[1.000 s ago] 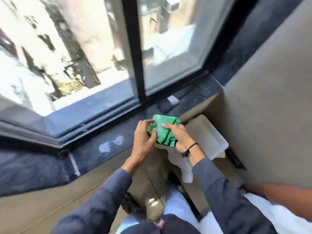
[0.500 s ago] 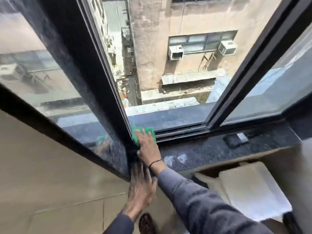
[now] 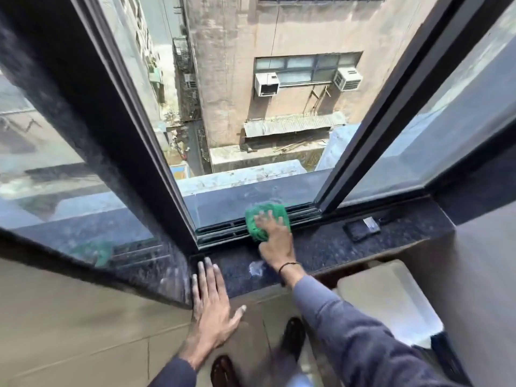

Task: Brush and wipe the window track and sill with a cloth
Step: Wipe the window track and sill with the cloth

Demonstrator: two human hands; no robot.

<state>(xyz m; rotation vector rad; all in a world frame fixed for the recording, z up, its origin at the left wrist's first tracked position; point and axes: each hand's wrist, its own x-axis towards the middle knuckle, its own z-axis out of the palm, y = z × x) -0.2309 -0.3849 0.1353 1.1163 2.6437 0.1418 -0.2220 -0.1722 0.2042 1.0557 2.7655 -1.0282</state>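
Right hand wiping the window track with a green cloth.
The right hand (image 3: 275, 233) presses the green cloth (image 3: 264, 220) flat onto the window track (image 3: 223, 231), fingers spread over it rather than clenched, just beyond the dark stone sill (image 3: 321, 247). The left hand (image 3: 212, 305) lies open, palm down, across the sill's near left edge, grasping nothing. A small dark object (image 3: 361, 229) rests on the sill, right of the cloth.
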